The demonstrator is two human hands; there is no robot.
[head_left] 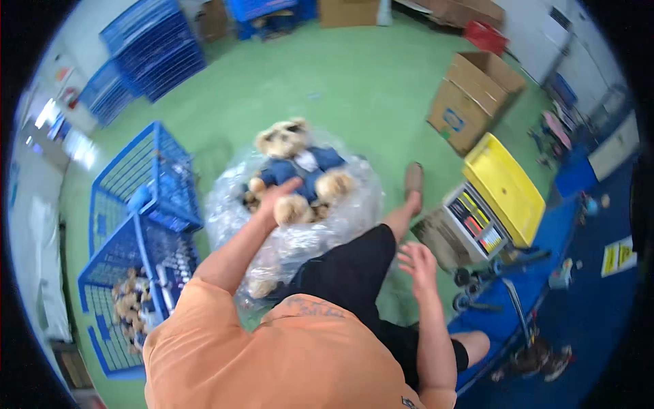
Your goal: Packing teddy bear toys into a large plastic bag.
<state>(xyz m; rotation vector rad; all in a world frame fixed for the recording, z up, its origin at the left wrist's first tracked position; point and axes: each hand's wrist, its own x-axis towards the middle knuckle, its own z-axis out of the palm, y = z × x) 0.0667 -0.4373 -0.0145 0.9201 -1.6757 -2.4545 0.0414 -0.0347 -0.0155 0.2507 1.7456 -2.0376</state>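
A cream teddy bear (286, 140) in a dark blue jacket lies face up on a large clear plastic bag (300, 245). My left hand (276, 198) is at the bear's lower side, its thumb over the blue clothing and its other fingers partly hidden against the toy. The bear's two fluffy feet point toward me. More brown plush shows in and through the plastic. My right hand (417, 264) hangs in the air by my knee, fingers apart and holding nothing. Nearest to it is a grey box (470, 221) with colourful labels inside.
Blue plastic baskets (143, 177) stand on the left, the nearer one holding several small plush toys (133, 307). A yellow lid (504, 191) leans by the grey box. Beyond is an open cardboard box (470, 102). Blue crates (153, 51) are stacked at the far left.
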